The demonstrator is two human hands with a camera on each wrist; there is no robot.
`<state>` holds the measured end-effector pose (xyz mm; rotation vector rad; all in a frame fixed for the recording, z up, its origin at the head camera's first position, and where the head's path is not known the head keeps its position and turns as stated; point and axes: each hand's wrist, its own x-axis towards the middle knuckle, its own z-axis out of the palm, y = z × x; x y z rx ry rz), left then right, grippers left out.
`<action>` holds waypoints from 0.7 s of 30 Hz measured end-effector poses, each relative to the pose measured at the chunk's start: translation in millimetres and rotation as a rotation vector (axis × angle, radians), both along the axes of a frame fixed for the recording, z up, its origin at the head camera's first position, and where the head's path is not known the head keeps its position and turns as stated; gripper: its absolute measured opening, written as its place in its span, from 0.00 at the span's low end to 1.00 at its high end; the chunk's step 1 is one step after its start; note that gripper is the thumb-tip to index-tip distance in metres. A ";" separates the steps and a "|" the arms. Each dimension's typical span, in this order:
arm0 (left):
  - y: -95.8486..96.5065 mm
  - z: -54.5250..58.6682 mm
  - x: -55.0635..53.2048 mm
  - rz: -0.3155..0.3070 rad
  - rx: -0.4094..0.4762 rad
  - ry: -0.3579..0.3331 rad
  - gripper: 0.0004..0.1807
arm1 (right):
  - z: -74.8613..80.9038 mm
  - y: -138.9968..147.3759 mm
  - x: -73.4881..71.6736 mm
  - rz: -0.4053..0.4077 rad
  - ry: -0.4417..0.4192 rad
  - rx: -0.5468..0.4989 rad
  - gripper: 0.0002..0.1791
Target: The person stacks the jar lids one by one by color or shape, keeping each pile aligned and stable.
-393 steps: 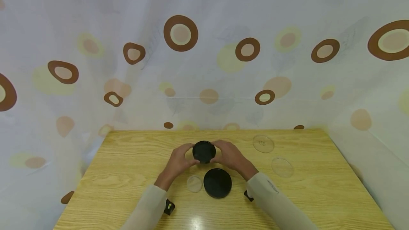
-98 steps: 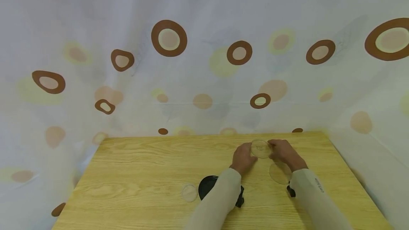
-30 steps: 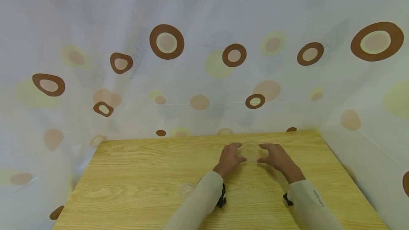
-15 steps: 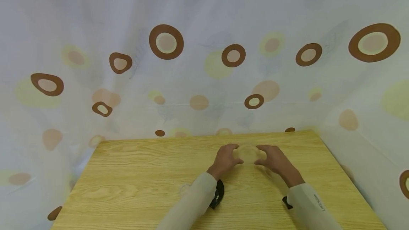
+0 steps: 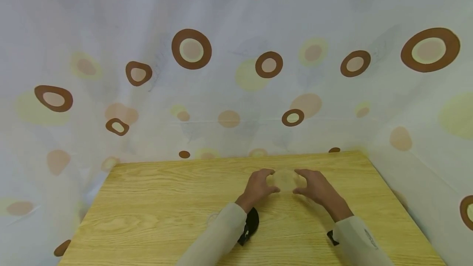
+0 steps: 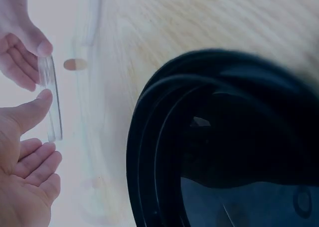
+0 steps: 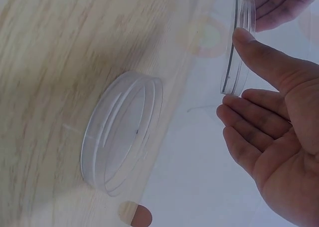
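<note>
Between my two hands is a clear round petri dish (image 5: 285, 180), held above the wooden table at its far middle-right. My left hand (image 5: 257, 186) pinches its left rim, thumb on the near side and fingers on the far side. Across from it, my right hand (image 5: 318, 187) grips the right rim in the same way. The right wrist view shows the dish edge-on, with a layered rim. A second clear dish (image 7: 102, 152) lies on the table by my right forearm, mostly hidden in the head view.
Black round dishes (image 6: 154, 137), set one in another, stand beside my left wrist; the sleeve covers part of them in the head view. A small clear dish (image 5: 213, 217) lies left of that sleeve. A patterned curtain (image 5: 229, 73) rises behind the table (image 5: 155, 200).
Over the last second both hands have drawn the clear dish leftward and slightly nearer. Earlier it lay at the back right, while the hands held a black dish behind another black one.
</note>
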<state>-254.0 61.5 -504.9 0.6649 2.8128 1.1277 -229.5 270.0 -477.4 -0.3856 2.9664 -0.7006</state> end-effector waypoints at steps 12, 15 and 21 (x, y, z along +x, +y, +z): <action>-2.7 -0.3 10.1 -0.005 -0.036 0.019 0.31 | -3.4 -2.0 14.1 0.013 0.024 -0.017 0.37; -3.4 -1.1 12.5 -0.009 -0.047 0.034 0.31 | -6.1 -1.9 17.4 0.014 0.042 -0.021 0.37; -7.9 -2.8 18.5 -0.011 -0.070 0.032 0.30 | -10.8 -4.6 24.1 0.017 0.043 -0.041 0.37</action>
